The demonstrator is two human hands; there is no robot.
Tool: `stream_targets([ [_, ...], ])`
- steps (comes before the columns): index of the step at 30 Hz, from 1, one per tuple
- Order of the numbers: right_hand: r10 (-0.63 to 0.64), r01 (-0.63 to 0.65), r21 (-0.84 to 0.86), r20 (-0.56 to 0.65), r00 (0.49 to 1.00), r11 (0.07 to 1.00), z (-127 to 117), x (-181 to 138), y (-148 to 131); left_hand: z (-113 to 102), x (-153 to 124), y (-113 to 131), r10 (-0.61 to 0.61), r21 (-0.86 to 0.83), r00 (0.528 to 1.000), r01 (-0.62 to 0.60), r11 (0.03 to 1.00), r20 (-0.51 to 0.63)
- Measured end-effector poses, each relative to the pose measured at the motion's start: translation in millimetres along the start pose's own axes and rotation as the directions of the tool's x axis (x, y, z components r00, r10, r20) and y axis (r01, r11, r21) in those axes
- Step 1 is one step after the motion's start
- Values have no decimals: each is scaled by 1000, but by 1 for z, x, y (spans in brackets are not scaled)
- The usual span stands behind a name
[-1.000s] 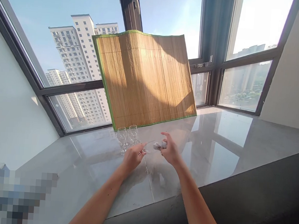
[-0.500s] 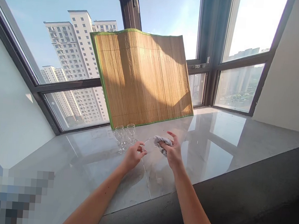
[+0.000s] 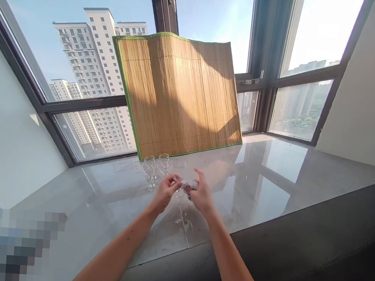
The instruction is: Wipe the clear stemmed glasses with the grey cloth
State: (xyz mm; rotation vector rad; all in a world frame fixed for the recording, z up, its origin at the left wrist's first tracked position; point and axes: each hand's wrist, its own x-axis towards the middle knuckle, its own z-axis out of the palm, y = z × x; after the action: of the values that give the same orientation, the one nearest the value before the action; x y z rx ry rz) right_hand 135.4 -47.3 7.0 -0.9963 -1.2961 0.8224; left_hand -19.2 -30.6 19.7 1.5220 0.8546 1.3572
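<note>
Between my hands is a clear stemmed glass [image 3: 178,167], roughly upright, its round rim showing above my fingers and its foot below them. My left hand [image 3: 166,192] is closed around its middle, with thumb and fingers pinching there. A crumpled white-and-grey cloth [image 3: 191,184] is gripped in my right hand [image 3: 202,196] and pressed against the glass near the stem. My right index finger sticks up. Just left of my hands, several more stemmed glasses [image 3: 149,167] stand upright on the glossy grey ledge [image 3: 235,191]; some overlap, and the rear ones are partly hidden.
A bamboo mat [image 3: 180,101] with green edging leans against the dark window frame [image 3: 261,43] behind the glasses. The ledge's front edge drops to a dark side [image 3: 296,233]. A blurred-out patch [image 3: 19,244] covers the lower left.
The glass has turned from tilted sideways to roughly upright. My right hand and the cloth have moved left, from the bowl towards the stem, closer to my left hand.
</note>
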Motion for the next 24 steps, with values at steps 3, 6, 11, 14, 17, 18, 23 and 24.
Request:
stream_targets([
  [3,46,-52,57,116,992,997,10,-4,2,-1,1,4,33,-46,997,-36,998,-73],
  [6,118,-135,104,160,980,985,14,-5,5,-4,3,5,16,-183,991,-41,982,-135],
  [11,196,-225,231,144,970,947,17,-5,-1,-5,7,4,45,-144,980,-73,987,-192],
  [14,178,-179,190,19,984,965,17,-6,-5,-7,8,3,50,40,981,-44,998,-187],
  [17,131,-117,124,-110,985,985,14,-6,-7,-11,10,1,15,177,980,22,984,-200],
  [18,118,-103,111,-137,984,988,13,-7,-7,-12,10,0,0,213,977,47,976,-212],
  [23,47,-41,47,-142,989,998,7,-9,-8,-12,10,-15,-23,406,991,74,911,-128],
  [24,40,-35,45,-113,993,998,6,-9,-6,-12,10,-19,-32,421,995,70,904,-96],
])
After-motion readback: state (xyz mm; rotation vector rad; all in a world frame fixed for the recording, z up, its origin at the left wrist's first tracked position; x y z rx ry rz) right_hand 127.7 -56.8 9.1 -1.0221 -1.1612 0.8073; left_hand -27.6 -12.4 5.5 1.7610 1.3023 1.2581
